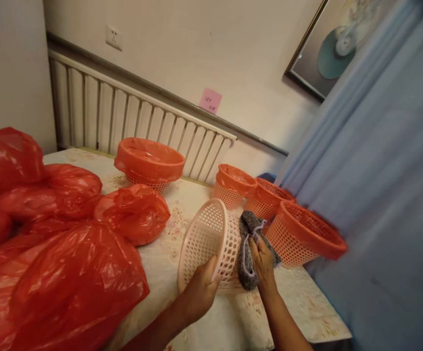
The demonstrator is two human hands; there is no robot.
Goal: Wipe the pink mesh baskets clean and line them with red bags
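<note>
A pale pink perforated plastic basket [229, 248] is tipped on its side, its opening facing left. My left hand [200, 290] grips its rim, with the thumb outside and the other fingers partly hidden. A dark grey cloth with a light purple edge [248, 268] is pressed against the basket's base end by my right hand [262, 258], whose fingers are closed on the cloth.
Several filled red plastic bags [83, 282] cover the table's left side. A red-lined basket [151, 161] stands at the back; three more [297, 234] stand at the right by a blue curtain [387, 195]. A radiator [138, 117] lines the wall behind the floral-covered table [306, 302].
</note>
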